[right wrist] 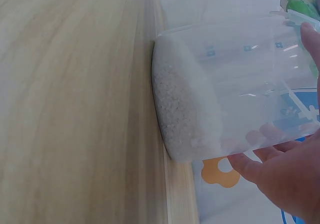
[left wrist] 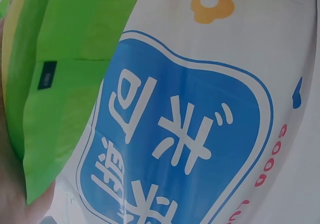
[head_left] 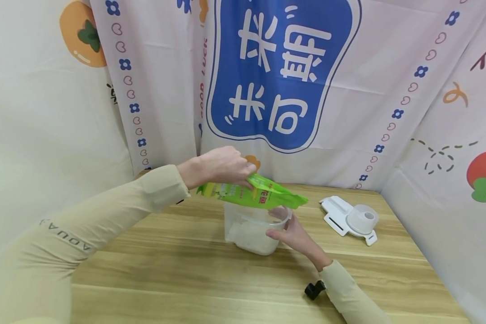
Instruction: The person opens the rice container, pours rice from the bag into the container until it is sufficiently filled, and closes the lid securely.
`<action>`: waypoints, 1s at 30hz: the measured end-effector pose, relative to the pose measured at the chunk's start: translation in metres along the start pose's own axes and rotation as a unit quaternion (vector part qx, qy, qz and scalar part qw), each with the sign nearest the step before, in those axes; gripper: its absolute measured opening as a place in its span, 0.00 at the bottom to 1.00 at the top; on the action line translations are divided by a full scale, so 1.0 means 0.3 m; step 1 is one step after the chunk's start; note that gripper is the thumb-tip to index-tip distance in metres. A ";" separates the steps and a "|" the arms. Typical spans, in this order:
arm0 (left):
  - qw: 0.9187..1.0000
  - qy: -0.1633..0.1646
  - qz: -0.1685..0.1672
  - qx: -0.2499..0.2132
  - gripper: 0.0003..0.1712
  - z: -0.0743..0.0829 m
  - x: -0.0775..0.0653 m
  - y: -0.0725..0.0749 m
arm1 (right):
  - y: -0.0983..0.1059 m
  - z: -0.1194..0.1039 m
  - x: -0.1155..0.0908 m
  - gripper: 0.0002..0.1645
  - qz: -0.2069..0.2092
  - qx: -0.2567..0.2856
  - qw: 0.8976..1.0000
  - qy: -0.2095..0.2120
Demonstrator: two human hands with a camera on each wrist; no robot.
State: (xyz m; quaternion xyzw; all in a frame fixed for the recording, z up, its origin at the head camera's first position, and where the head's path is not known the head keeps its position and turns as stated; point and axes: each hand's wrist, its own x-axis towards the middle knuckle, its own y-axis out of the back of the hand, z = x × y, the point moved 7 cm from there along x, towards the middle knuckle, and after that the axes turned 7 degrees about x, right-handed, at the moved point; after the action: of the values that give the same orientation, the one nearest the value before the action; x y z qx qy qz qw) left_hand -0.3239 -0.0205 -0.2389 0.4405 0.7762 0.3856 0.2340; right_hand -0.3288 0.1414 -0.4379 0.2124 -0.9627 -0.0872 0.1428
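Observation:
My left hand (head_left: 224,165) grips a bright green printed bag (head_left: 263,193) from above, and the bag lies tilted over the mouth of a clear plastic container (head_left: 247,238). In the left wrist view, the bag's green side (left wrist: 75,39) fills the upper left. My right hand (head_left: 294,236) holds the container near its rim, thumb on the near side and fingers round the far side. The container stands upright on the table. White grains (right wrist: 180,104) that look like rice fill its lower part in the right wrist view. The bag's opening is hidden.
On the wooden table (head_left: 166,274), right of the container, lies a white lid (head_left: 335,211) with a clear cup (head_left: 362,219) on it. Printed cloth (head_left: 170,103) hangs behind the table and along both sides. A small black object (head_left: 314,290) sits at the right wrist.

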 end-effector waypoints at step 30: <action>1.000 0.002 0.004 0.011 0.32 -0.024 0.000 0.036 | -0.001 0.001 0.006 0.51 -0.004 -0.007 1.000 0.010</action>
State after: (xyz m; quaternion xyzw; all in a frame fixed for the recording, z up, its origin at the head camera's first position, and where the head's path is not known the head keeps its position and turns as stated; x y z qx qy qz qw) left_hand -0.3237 -0.0199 -0.2259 0.4451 0.7794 0.3787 0.2258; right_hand -0.3303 0.1403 -0.4380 0.2159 -0.9599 -0.0922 0.1534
